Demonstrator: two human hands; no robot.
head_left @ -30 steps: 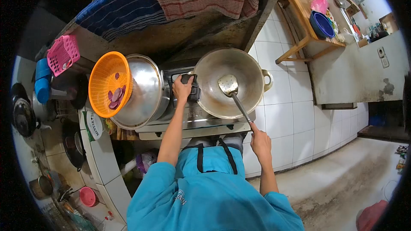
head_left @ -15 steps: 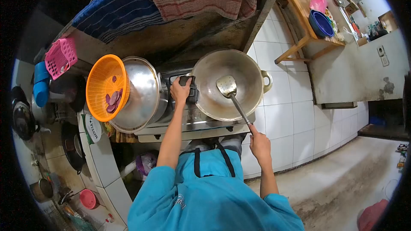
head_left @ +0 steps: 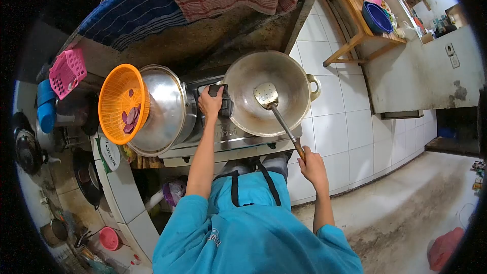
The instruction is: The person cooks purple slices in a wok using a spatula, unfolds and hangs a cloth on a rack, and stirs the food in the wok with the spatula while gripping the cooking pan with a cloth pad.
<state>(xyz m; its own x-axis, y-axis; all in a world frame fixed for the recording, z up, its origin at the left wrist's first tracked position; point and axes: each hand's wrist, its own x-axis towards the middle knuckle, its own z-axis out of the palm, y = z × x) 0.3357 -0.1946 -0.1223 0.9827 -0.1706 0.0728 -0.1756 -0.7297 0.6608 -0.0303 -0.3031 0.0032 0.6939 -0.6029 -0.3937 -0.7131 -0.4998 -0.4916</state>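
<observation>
A large metal wok (head_left: pixel 243 78) with a pale, worn inside sits on the gas stove (head_left: pixel 225 139). My left hand (head_left: pixel 209 104) is closed on a black pad-like holder (head_left: pixel 217 90) at the wok's left side, where the handle is hidden. Wrapped round the wooden grip of a perforated metal spatula (head_left: pixel 266 95) are the fingers of my right hand (head_left: pixel 314 169), in front of the wok. The spatula's head rests inside the wok, its shaft crossing the front rim. I see no food in the wok.
Left of the wok stands a lidded silver pot (head_left: pixel 161 106). An orange basket (head_left: pixel 114 76) with purple slices (head_left: pixel 131 116) overlaps its lid. Towels (head_left: pixel 137 10) hang behind the stove. A wooden table (head_left: pixel 350 0) with a blue basin (head_left: pixel 376 18) stands at the back right.
The spatula's grip and my right hand have shifted slightly right and down. My left hand keeps its hold by the wok. The whole view has shifted a little.
</observation>
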